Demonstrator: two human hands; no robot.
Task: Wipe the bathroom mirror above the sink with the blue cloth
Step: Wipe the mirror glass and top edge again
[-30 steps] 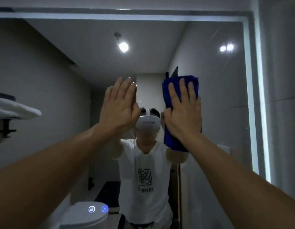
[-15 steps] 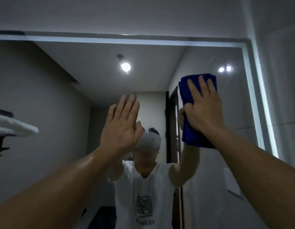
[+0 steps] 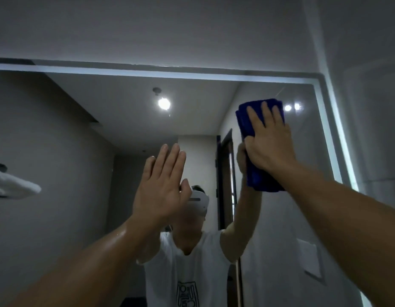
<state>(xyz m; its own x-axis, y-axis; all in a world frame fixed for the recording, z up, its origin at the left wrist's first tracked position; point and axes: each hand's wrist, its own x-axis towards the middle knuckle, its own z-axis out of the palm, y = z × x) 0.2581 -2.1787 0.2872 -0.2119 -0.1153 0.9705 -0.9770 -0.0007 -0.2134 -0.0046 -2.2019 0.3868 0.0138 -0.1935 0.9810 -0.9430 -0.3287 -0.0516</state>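
Fingers (image 3: 266, 116) of the right hand (image 3: 269, 149) lie straight and slightly spread, flat on the blue cloth (image 3: 256, 180), pressing it against the mirror (image 3: 92, 140); nothing is clenched. Thumb sits at the cloth's left edge; whether it hooks behind the fold cannot be told. Cloth is folded into a thick pad and sits in the upper right part of the glass, near the top right corner and just inside the lit border strip (image 3: 341, 138). Left hand (image 3: 163, 193) is flat and released, its fingers together and pointing up, raised before the middle of the glass; contact with the glass cannot be confirmed.

Risks, as judged: the pad appears held mainly by palm pressure, so easing off during a stroke could let it slide down and drop. A bare left palm on the glass would leave prints. The corner and border edge may be missed if a stroke stops short.

Pose: right arm extends up and to the right, palm to the glass. Left forearm rises from the lower left, palm forward
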